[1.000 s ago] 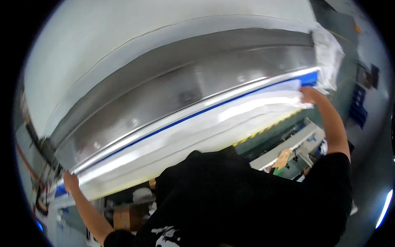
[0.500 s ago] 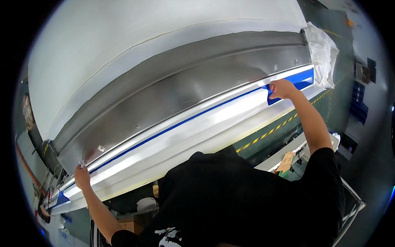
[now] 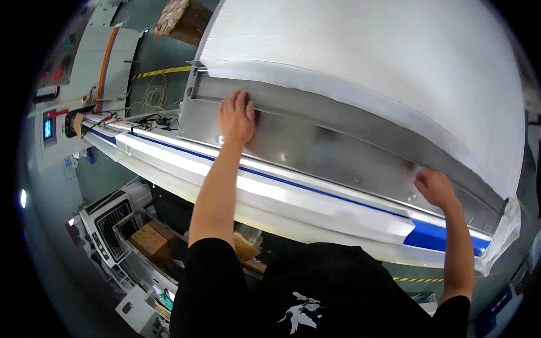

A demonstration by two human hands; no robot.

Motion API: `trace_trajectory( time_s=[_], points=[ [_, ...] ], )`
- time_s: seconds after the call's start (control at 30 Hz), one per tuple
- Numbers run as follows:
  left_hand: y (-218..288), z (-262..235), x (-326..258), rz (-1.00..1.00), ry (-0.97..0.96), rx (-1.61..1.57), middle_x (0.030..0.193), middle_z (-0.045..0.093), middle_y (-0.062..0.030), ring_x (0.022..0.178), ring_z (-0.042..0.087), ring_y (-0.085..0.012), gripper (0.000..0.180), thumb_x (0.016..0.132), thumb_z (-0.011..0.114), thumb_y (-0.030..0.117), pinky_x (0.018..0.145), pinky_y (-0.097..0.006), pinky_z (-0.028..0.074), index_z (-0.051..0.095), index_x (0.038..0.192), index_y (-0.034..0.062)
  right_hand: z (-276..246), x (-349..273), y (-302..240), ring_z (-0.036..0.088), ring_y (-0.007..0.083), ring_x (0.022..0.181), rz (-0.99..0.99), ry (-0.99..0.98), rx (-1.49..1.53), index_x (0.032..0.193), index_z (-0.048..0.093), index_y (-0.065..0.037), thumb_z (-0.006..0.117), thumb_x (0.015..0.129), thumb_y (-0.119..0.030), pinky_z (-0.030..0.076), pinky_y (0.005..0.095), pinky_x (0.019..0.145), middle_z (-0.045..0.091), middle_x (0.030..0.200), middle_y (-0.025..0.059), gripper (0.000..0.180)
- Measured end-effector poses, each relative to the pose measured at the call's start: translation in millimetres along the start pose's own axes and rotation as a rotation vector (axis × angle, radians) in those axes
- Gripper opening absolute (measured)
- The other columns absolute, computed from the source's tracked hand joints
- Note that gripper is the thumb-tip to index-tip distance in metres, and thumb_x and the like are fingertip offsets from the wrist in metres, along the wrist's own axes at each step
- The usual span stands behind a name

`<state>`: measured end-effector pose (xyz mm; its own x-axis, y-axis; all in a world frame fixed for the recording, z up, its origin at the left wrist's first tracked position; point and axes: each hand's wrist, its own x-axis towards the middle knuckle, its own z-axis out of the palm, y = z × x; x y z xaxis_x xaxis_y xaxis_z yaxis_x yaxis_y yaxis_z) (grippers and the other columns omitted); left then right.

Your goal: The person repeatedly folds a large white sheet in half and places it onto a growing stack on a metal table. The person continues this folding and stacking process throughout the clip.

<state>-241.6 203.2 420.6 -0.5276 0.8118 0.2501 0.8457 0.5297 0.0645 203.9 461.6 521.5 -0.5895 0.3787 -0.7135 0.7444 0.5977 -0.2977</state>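
My left hand (image 3: 235, 118) lies on the long grey metal plate (image 3: 304, 145) near its left end, fingers stretched out and pressed on the surface. Toward the plate's right end is my right hand (image 3: 435, 187), its fingers curled closed at the metal; what they hold, if anything, is hidden. White cloth (image 3: 372, 50) spreads beyond the plate's far edge. Along the near edge run a white sheet strip (image 3: 315, 204) and a thin blue line (image 3: 270, 172). A wider blue strip (image 3: 425, 234) shows below my right hand.
Loose white cloth (image 3: 501, 231) hangs at the right end. On the left are a machine with a lit screen (image 3: 48, 128) and coiled cables (image 3: 156, 96). Below the bench stand cardboard boxes (image 3: 149, 239) and a white slotted appliance (image 3: 112, 222). Yellow-black tape (image 3: 163, 72) marks the floor.
The view has swung to the left. My left hand has moved from the near edge onto the metal plate. My right hand has left the blue strip and is now over the plate.
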Motion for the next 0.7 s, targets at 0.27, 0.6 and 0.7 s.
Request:
trace_trajectory(
  time_s=[0.27, 0.6, 0.7],
  points=[
    [-1, 8, 2, -0.062, 0.075, -0.181, 0.118, 0.052, -0.0107, 0.114, 0.047, -0.0289, 0.036, 0.082, 0.054, 0.025, 0.101, -0.045, 0.031, 0.053, 0.113, 0.0072, -73, 189, -261, 0.056, 0.0237, 0.063, -0.554, 0.350, 0.210, 0.084, 0.060, -0.004, 0.057, 0.083, -0.022, 0.045, 0.0339, 0.062, 0.061, 0.072, 0.0108, 0.019],
    [-9, 11, 4, -0.098, 0.048, -0.235, 0.120, 0.050, -0.0121, 0.115, 0.046, -0.0296, 0.036, 0.084, 0.052, 0.026, 0.101, -0.046, 0.030, 0.053, 0.114, 0.0065, -104, 335, -387, 0.059, 0.0167, 0.067, -0.737, 0.467, 0.206, 0.083, 0.064, -0.003, 0.062, 0.079, -0.024, 0.048, 0.0303, 0.066, 0.065, 0.075, 0.0060, 0.022],
    [-13, 14, 4, -0.106, 0.043, -0.255, 0.120, 0.050, -0.0123, 0.115, 0.045, -0.0297, 0.036, 0.084, 0.052, 0.025, 0.101, -0.046, 0.030, 0.053, 0.114, 0.0065, -108, 331, -396, 0.060, 0.0168, 0.067, -0.611, 0.355, 0.244, 0.081, 0.065, -0.003, 0.063, 0.078, -0.025, 0.048, 0.0299, 0.065, 0.066, 0.074, 0.0061, 0.022]
  ],
)
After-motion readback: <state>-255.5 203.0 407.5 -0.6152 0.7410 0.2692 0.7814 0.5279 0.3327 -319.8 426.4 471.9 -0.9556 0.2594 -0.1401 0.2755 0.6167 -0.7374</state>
